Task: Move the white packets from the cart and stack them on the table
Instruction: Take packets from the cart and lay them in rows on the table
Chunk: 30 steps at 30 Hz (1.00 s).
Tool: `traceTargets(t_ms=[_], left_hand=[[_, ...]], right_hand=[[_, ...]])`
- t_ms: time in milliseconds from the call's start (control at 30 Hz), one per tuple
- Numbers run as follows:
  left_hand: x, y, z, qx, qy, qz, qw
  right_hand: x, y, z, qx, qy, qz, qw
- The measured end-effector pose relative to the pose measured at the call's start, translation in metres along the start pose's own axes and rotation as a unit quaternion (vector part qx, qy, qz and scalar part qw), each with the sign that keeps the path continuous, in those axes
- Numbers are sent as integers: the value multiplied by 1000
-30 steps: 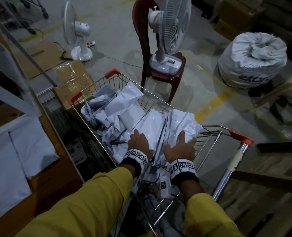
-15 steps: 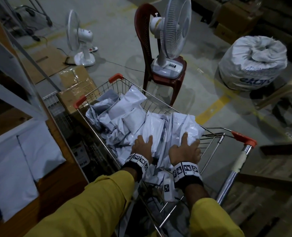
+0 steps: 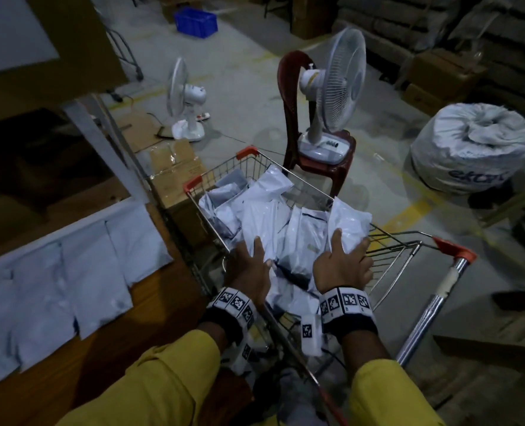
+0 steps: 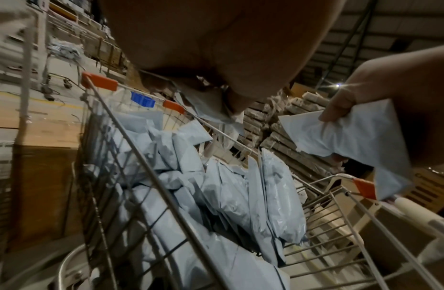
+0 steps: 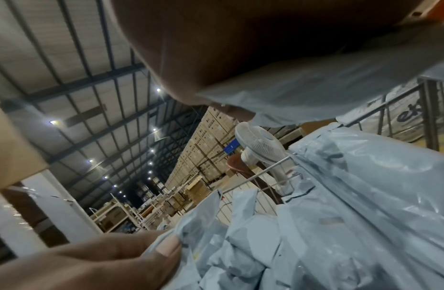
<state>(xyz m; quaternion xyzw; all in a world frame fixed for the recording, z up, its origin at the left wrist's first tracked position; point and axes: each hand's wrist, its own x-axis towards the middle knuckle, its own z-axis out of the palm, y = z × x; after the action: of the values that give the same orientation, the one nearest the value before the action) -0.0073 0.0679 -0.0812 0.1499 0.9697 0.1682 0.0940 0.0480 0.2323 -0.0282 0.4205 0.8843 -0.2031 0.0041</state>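
A: Your left hand (image 3: 250, 265) is curling round a white packet (image 3: 265, 229) at the near left of the wire cart (image 3: 387, 250), thumb lying on its top face and fingers tucked beneath.

B: And my right?

A: Your right hand (image 3: 342, 265) is pinching a second packet (image 3: 348, 224) by its near edge, thumb on top; the left wrist view is showing that packet (image 4: 352, 137) lifted clear of the basket rim.

B: Where are the rest sitting?

A: A loose heap of packets (image 3: 239, 195) is filling the basket just beyond your fingers. More are lying flat in a row (image 3: 55, 287) on the wooden table (image 3: 107, 348), just beside the cart on your left.

B: Farther out?

A: A table fan (image 3: 335, 96) is standing on a red plastic chair (image 3: 322, 164) past the cart; another fan (image 3: 184, 99) is sitting on the floor, and a large tied sack (image 3: 473, 146) is standing to the right.
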Motion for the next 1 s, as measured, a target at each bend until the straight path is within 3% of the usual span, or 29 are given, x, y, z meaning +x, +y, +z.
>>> traceTargets(t_ms=[100, 233, 533, 667, 800, 900, 1000], left_hand=[[-33, -20, -24, -68, -68, -46, 994], [-91, -40, -57, -16, 18, -58, 998], [-206, -113, -65, 45, 118, -93, 988], [-247, -127, -67, 58, 128, -166, 976], [-297, -138, -61, 35, 115, -247, 962], [-332, -149, -52, 45, 137, -290, 946], [-364, -160, -43, 34, 101, -347, 932]], right_hand=[[-39, -9, -4, 3, 3, -28, 1000], [-95, -24, -5, 4, -7, -84, 996], [-185, -44, 7, -21, -66, -204, 977], [-215, -47, 13, -53, -122, -262, 956], [-251, -38, 26, -86, -111, -323, 936], [-270, -25, 40, -122, -144, -353, 916], [-291, -8, 60, -143, -185, -369, 899]])
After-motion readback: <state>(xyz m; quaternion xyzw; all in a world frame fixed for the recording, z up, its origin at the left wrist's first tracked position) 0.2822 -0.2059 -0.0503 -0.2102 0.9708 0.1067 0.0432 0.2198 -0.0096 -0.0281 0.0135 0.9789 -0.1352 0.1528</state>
